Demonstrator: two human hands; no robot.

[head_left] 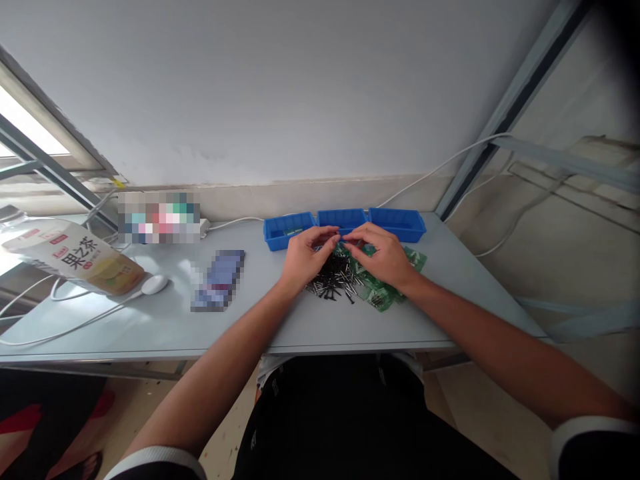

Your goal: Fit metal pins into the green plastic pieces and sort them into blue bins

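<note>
My left hand [309, 253] and my right hand [383, 257] meet above the desk, thumbs and fingertips pinched close together. Whatever lies between the fingertips is too small to make out. Below them is a heap of dark screws [333, 280], partly hidden by my left hand. Green printed packets [383, 295] lie under and around my right hand. Just behind the hands stand three blue bins in a row: the left bin [277, 235] with a green piece inside, the middle bin [345, 217] and the right bin [413, 227].
A bottle of yellow drink [85, 257] leans at the left, near a white round charger [155, 285] with its cable. Blurred-out items lie at the left back and left of the screws. Wall and metal frame posts bound the grey desk [240, 333].
</note>
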